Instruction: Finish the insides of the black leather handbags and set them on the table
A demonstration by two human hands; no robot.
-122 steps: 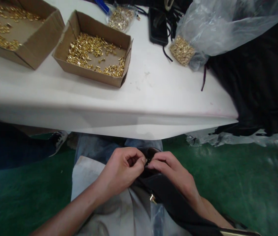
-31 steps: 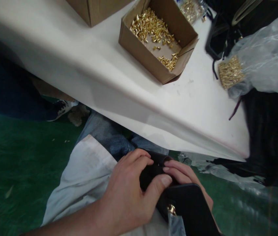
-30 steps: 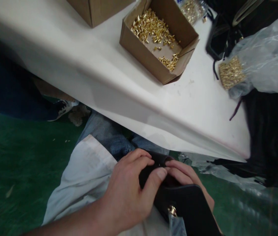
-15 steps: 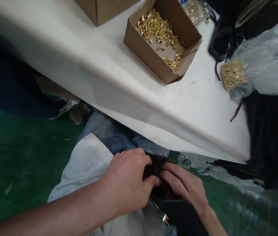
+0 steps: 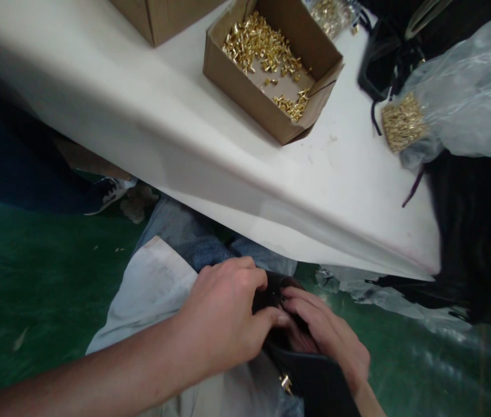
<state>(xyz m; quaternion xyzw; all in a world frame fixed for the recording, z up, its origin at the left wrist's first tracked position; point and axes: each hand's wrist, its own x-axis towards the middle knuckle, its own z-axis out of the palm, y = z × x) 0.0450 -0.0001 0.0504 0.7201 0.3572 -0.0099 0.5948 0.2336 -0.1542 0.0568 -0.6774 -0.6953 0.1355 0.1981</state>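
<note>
A black bag (image 5: 321, 376), leather-looking with a small gold-coloured metal fitting (image 5: 286, 383) on its side, rests on my lap. My left hand (image 5: 232, 310) is closed on the bag's edge, thumb inside the opening and fingers over the outside. My right hand (image 5: 326, 330) reaches into the opening from the right, its fingers bent and their tips close to my left thumb. Those right fingertips press at the dark inner edge; whether they hold some small part there is hidden.
On the white-covered table (image 5: 237, 168) stands an open cardboard box (image 5: 245, 92) of small gold metal pieces. Another carton (image 5: 158, 20) is at its left. A clear bag of gold pieces (image 5: 404, 121) and black material (image 5: 475, 231) lie at the right. Another person's leg and shoe (image 5: 109, 194) show at left.
The view has shifted slightly, so the table things sit further left. My right hand has turned a little, showing more of its palm inside the bag. My left hand keeps its hold.
</note>
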